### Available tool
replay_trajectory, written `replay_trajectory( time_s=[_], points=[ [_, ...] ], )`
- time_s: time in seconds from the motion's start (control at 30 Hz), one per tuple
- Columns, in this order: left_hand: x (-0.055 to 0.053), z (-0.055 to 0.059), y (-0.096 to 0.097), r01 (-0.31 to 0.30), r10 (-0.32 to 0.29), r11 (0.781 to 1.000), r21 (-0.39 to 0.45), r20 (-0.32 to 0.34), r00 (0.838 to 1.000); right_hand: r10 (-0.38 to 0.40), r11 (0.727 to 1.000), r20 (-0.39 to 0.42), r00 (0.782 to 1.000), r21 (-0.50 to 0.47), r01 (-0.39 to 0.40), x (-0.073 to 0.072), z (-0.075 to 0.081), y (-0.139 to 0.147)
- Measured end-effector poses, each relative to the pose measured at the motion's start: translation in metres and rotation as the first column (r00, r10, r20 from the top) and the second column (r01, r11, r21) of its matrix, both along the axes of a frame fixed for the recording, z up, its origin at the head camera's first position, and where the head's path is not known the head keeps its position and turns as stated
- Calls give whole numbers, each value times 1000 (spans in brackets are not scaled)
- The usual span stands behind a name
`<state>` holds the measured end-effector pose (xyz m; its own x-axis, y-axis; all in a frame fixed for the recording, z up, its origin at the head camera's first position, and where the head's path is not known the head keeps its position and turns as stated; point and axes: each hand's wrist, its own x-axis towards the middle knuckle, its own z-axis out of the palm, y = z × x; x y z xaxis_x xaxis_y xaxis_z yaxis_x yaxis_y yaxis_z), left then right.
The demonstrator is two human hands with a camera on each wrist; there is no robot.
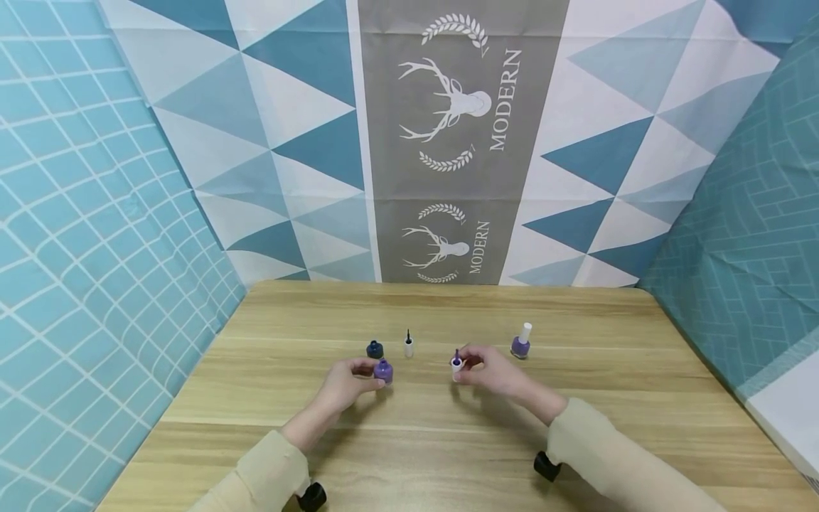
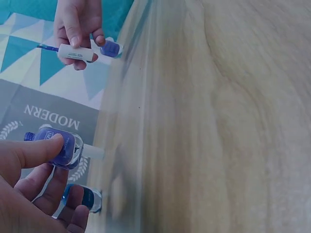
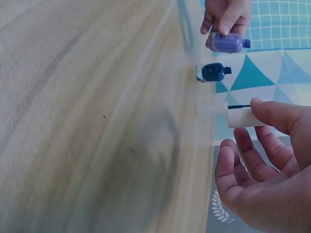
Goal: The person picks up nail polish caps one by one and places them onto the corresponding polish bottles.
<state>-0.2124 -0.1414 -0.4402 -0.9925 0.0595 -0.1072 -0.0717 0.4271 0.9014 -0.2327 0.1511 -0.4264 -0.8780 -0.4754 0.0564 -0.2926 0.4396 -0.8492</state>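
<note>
My left hand (image 1: 346, 388) pinches an uncapped bottle of purple nail polish (image 1: 384, 372) between thumb and fingers, its neck pointing up. In the left wrist view, the thumb lies across the label of this bottle (image 2: 64, 148). To the right, my right hand (image 1: 494, 371) holds a white brush cap (image 1: 456, 367) by its sides, with the purple-coated brush upward. Just behind the left hand stands an uncapped dark blue nail polish bottle (image 1: 375, 350). Another white brush cap (image 1: 409, 348) stands upright between the hands, further back, its dark brush pointing up.
A capped purple nail polish bottle (image 1: 521, 346) with a white cap stands behind the right hand. All this is on a wooden table (image 1: 409, 448). A patterned cloth backdrop (image 1: 307, 142) rises at the table's far edge, with tiled-pattern sheets (image 1: 83, 235) along the sides.
</note>
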Motion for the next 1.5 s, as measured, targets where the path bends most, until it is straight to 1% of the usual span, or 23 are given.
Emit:
replay_trajectory(
  time_s=[0.07, 0.2, 0.47, 0.57, 0.67, 0.8, 0.9, 1.0, 1.27, 1.37, 1.5],
  points=[
    [2, 3, 1, 6, -6, 1000, -3, 1, 1000, 2, 1000, -28, 1000, 1, -2, 0, 3, 4],
    [4, 8, 3, 18, -18, 1000, -5, -10, 1000, -18, 1000, -53, 998, 24, 19, 1, 11, 10],
    [6, 18, 9, 32, -33, 999, -13, -95, 995, -65, 995, -80, 995, 70, 71, 4, 25, 18],
    [8, 23, 11, 41, -44, 999, -23, -117, 992, -67, 994, -87, 994, 77, 74, 5, 28, 20],
    [10, 28, 13, 53, -57, 998, -38, -137, 989, -52, 995, -105, 993, 76, 60, 6, 32, 23],
    [13, 33, 16, 65, -70, 997, -43, -144, 987, -34, 996, -133, 991, 74, 45, 9, 38, 26],
    [15, 37, 17, 69, -73, 997, -36, -143, 987, -34, 996, -132, 991, 72, 44, 10, 44, 28],
    [17, 41, 18, 77, -79, 997, -22, -148, 986, -45, 996, -132, 990, 75, 55, 12, 51, 30],
    [23, 54, 21, 114, -110, 993, 14, -166, 980, -79, 993, -177, 981, 77, 94, 16, 68, 33],
    [26, 58, 24, 126, -122, 992, 13, -182, 976, -96, 990, -190, 977, 80, 113, 19, 74, 34],
    [30, 62, 27, 150, -143, 989, 14, -220, 965, -127, 986, -209, 970, 76, 145, 22, 80, 34]
  ],
)
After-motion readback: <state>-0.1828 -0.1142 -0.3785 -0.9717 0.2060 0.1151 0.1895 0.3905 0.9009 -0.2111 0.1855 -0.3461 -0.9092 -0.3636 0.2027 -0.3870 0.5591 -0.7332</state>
